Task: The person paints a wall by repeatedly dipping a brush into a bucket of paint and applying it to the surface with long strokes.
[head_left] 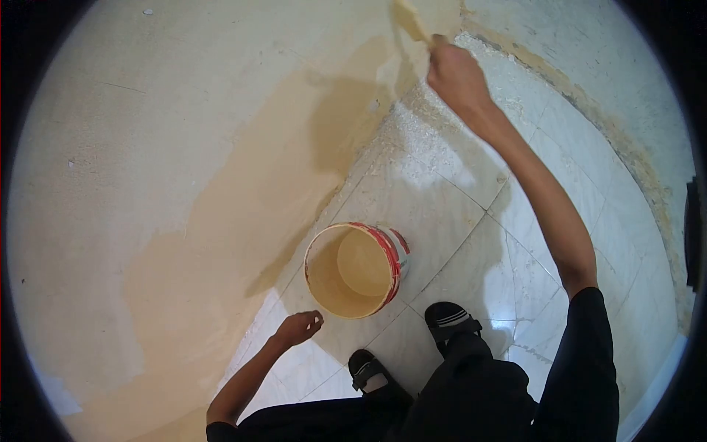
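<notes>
My right hand [460,77] is closed around the handle of a paintbrush [409,20], raised against the wall near the corner. The brush looks cream-coloured and blurred, and its far end reaches the top edge of the view. My left hand [300,328] hangs just beside the bucket, its fingers curled in with nothing visible in them. The bucket [398,254], white and red outside with a paint-smeared rim, stands on the floor in front of my feet. Cream-yellow liquid paint [364,263] lies in its bottom.
The wall [147,96] on the left carries a wet, darker cream band along its lower part. White flakes [420,147] are scattered over the marble-look floor tiles [456,221] by the wall. Another wall [633,74] bounds the right side. My sandalled feet [449,320] stand behind the bucket.
</notes>
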Action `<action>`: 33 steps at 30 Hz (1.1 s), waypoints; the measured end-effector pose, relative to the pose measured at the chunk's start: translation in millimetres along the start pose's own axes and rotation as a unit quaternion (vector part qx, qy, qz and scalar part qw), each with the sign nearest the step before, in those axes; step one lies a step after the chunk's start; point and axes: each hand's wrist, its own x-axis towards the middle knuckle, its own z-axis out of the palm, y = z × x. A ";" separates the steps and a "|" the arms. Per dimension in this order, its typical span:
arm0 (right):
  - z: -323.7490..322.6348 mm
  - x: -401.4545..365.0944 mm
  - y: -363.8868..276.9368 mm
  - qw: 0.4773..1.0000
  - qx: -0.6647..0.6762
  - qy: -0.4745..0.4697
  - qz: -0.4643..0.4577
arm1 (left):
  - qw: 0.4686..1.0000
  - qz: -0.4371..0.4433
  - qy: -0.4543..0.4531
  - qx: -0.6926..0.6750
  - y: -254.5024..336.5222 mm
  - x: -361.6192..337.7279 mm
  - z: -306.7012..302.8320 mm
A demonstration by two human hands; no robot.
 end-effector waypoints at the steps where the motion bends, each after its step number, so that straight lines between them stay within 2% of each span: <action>1: 10.0 -8.5 -15.6 1.000 -0.005 0.003 -0.004 | 1.000 -0.015 -0.005 0.004 12.2 3.4 -9.0; 2: 17.9 -19.1 -28.8 0.997 0.018 -0.033 -0.062 | 0.999 -0.029 -0.007 0.011 22.0 5.8 -15.4; 3: 29.3 -37.2 -51.9 0.993 -0.053 -0.021 -0.099 | 0.999 -0.034 0.023 -0.018 28.3 8.7 -16.4; 4: 44.1 -55.8 -73.0 0.993 -0.035 0.006 -0.112 | 0.999 -0.034 0.025 -0.015 26.6 10.6 -16.4; 5: 43.9 -75.0 -98.9 0.993 -0.027 -0.039 -0.112 | 0.999 -0.025 0.017 -0.011 22.2 13.0 -12.7; 6: 21.9 -89.6 -125.7 0.976 0.007 -0.198 -0.095 | 1.000 -0.016 0.008 -0.008 17.7 14.9 -8.8; 8: 10.8 -118.7 -146.6 0.951 0.085 -0.237 -0.178 | 1.000 -0.015 0.006 -0.006 13.5 16.0 -4.0; 9: 8.7 -118.7 -145.5 0.952 0.086 -0.235 -0.175 | 1.000 -0.006 0.014 -0.003 14.1 15.6 -2.6; 11: 5.6 -119.0 -145.9 0.919 0.200 -0.273 -0.201 | 1.000 -0.008 0.004 0.008 10.3 13.9 -2.3; 13: 25.6 -94.9 -124.8 0.919 0.161 -0.284 -0.220 | 1.000 -0.026 0.008 0.004 26.8 8.8 -15.1; 15: 25.2 -57.9 -93.8 0.930 0.154 -0.284 -0.177 | 0.999 -0.046 0.012 -0.003 29.5 1.4 -16.3; 16: 32.9 -42.9 -71.2 0.949 0.130 -0.203 -0.204 | 0.999 -0.037 0.020 -0.020 25.3 -2.1 -12.6; 18: 0.8 -15.8 -42.9 0.953 0.174 -0.183 -0.170 | 0.998 -0.033 0.031 -0.044 20.6 -11.2 -7.2; 20: -6.6 1.0 -18.0 0.984 0.098 -0.064 -0.135 | 0.998 -0.055 0.025 -0.035 21.4 -24.2 -6.3; 22: -2.9 8.6 0.9 0.998 -0.013 -0.031 -0.045 | 0.994 -0.077 0.034 -0.068 24.3 -36.9 -2.8; 23: -0.5 7.1 5.3 0.998 -0.011 -0.031 -0.051 | 0.993 -0.093 0.035 -0.057 22.2 -43.3 1.5; 25: 3.2 -1.1 -3.0 0.999 -0.020 -0.034 -0.004 | 0.993 -0.098 0.036 -0.049 10.7 -57.1 13.8; 27: 20.6 -21.8 -28.9 0.998 0.040 -0.051 -0.020 | 0.994 -0.092 0.033 -0.044 4.8 -69.0 25.7; 29: 53.4 -54.7 -63.1 0.998 0.004 -0.063 -0.026 | 0.996 -0.078 0.026 -0.031 3.6 -70.5 28.6; 30: 57.9 -75.5 -86.0 0.996 0.004 -0.063 -0.057 | 0.997 -0.070 0.008 -0.021 3.0 -68.5 29.3; 32: 39.8 -110.5 -130.8 0.979 0.006 -0.190 -0.080 | 0.998 -0.056 -0.012 -0.007 4.4 -61.7 24.5; 33: 38.7 -127.9 -141.8 0.971 0.043 -0.198 -0.125 | 0.998 -0.065 -0.005 -0.023 6.6 -54.5 22.2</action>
